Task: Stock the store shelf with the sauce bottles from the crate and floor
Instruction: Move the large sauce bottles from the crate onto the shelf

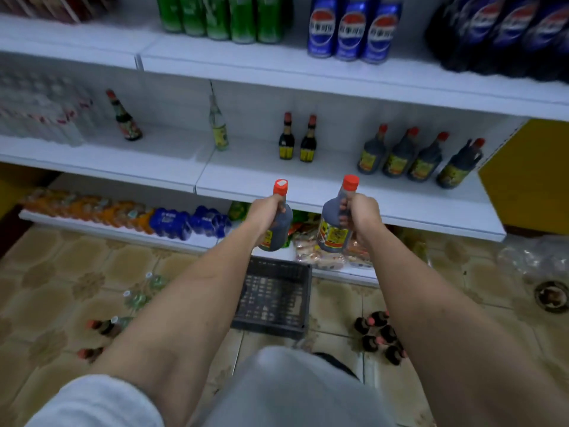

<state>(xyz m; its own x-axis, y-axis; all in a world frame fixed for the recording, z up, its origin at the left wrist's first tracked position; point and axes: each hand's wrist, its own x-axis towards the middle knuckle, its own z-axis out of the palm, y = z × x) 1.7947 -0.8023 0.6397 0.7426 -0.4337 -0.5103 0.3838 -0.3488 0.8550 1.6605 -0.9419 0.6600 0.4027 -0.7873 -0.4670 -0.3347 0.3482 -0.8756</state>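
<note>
My left hand (267, 211) grips a dark sauce bottle (277, 232) with a red cap by its neck. My right hand (360, 214) grips a second dark sauce bottle (334, 224) with a yellow label the same way. Both bottles hang upright just in front of the white middle shelf (308, 186). On that shelf stand several matching jugs (397, 157) at the right and two slim dark bottles (297, 141) in the middle. Below my arms a black crate (274, 298) sits on the floor. Small dark bottles (380, 335) cluster on the tiles at the right.
A clear bottle (219, 127) and a tilted dark bottle (124, 117) stand further left on the middle shelf. Cans and cola bottles (351, 29) fill the top shelf. Drink packs (172, 223) and snack bags (320, 254) line the bottom shelf. More bottles (135, 298) lie on the floor at left.
</note>
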